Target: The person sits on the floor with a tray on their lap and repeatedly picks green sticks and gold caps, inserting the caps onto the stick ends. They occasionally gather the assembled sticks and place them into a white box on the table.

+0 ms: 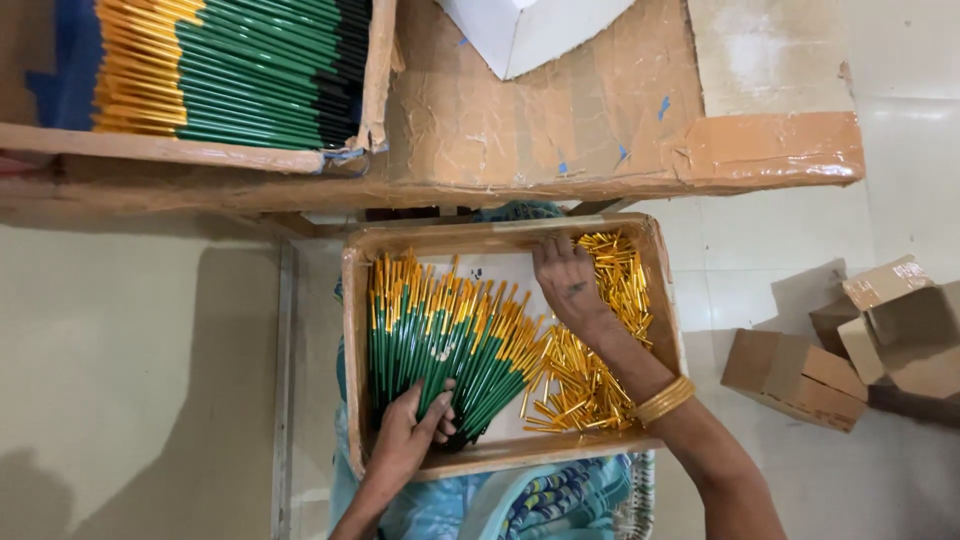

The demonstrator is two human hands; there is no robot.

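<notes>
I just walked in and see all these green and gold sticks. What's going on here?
A person is sorting in a shallow cardboard tray on their lap. Their left hand rests on a fanned bundle of green pen barrels with gold tips, while their right hand reaches into a loose pile of gold pen caps beside it. More green barrels lie stacked in a box above.

Both forearms come up from the lower edge of the head view, bare to the wrists. The left hand point(410, 430) lies low and left, palm down, fingers bent and spread forward, thumb out to the right. The right arm runs diagonally up and left from the lower right corner, gold bangles at its wrist. The right hand point(567, 282) is stretched farther forward, palm down, fingers curled downward at the tips.
</notes>
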